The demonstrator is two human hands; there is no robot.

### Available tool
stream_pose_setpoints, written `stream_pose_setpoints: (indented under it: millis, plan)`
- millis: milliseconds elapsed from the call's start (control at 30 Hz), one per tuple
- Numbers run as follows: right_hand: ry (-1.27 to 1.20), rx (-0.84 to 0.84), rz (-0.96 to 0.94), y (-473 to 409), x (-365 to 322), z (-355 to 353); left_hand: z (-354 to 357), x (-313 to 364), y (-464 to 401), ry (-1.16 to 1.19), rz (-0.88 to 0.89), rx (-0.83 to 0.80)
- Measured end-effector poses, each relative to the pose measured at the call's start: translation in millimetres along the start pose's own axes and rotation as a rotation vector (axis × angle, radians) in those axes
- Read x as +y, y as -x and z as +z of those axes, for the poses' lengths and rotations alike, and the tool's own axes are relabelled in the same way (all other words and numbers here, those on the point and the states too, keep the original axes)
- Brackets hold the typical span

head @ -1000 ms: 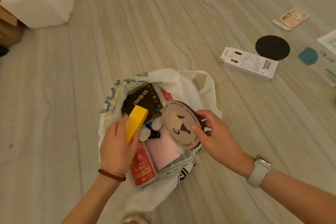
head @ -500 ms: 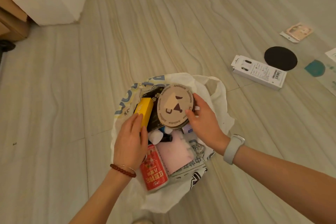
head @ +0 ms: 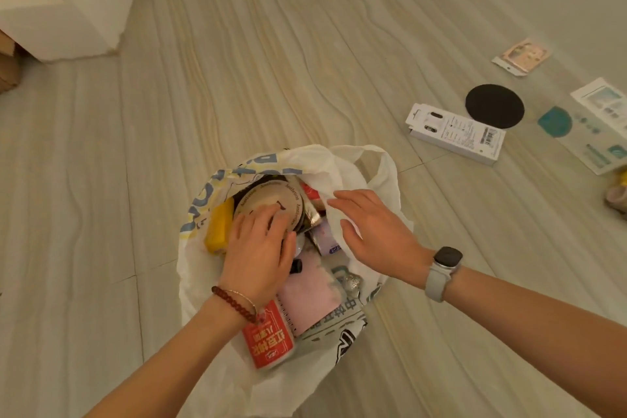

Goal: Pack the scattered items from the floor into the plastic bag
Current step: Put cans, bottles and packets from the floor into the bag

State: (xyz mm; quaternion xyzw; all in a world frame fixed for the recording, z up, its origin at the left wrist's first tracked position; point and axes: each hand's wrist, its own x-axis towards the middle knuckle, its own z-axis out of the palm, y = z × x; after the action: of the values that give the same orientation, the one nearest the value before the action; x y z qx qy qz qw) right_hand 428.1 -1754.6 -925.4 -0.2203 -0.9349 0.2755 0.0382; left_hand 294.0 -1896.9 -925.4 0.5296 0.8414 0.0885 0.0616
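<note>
Red packet (head: 268,343) and pink notebook (head: 310,295) lie nearest me in the plastic bag (head: 210,268), flat so that the rest can stack on them. My left hand (head: 259,248) presses the round printed disc (head: 271,202) down beside the yellow block (head: 219,227), fingers bent over its face, seating it rather than gripping. My right hand (head: 369,231) is released, fingers straight, resting on the bag's rim to keep the mouth wide (film sags otherwise). Still on the floor, well apart: white box (head: 456,134), black disc (head: 494,106), pale sheet (head: 600,125), small pink packet (head: 520,56).
</note>
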Motion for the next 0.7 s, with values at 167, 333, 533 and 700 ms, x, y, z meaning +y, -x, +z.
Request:
stream_pose_setpoints:
  millis: [167, 333, 533, 700]
  plan:
    - [-0.052, 0.168, 0.281, 25.6, 79.1, -43.1, -3.4, 66.7, -63.0, -0.024, 0.365, -0.025]
    - [0.068, 0.281, 0.625, 73.3, 180.9, -80.3, 26.4, 152.2, -135.4, -0.043, 0.514, -0.127]
    - [0.161, 0.383, 1.033, 138.2, 291.5, -106.1, 88.1, 238.1, -220.2, -0.055, 0.297, -0.383]
    - [0.311, 0.311, 1.117, 158.6, 335.1, -105.0, 128.3, 261.0, -261.5, -0.133, 0.210, -0.524]
